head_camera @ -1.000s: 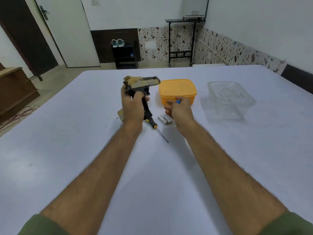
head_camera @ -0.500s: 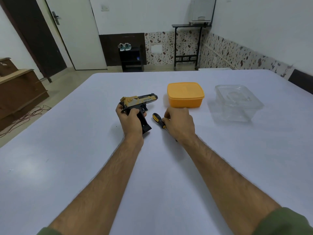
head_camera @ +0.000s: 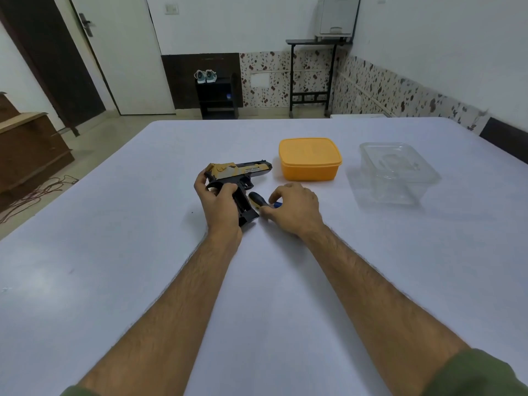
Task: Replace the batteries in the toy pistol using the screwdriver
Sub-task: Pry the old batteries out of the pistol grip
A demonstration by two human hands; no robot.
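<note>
Black-and-tan plastic toy pistol [head_camera: 238, 174] gripped by left hand [head_camera: 220, 205], flat on white table [head_camera: 114, 267]. Just right: black-and-yellow-handled screwdriver [head_camera: 255, 199], right hand [head_camera: 294, 208] curled over it, pinching something blue.

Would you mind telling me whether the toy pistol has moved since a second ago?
Yes. The toy pistol has come down toward the table, left of the orange box.

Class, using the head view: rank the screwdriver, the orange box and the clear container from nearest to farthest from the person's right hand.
From the right hand:
1. Screwdriver, just left of the hand, its handle touching the fingers.
2. Orange box, on the table beyond the hand.
3. Clear container, farther off to the right.
</note>
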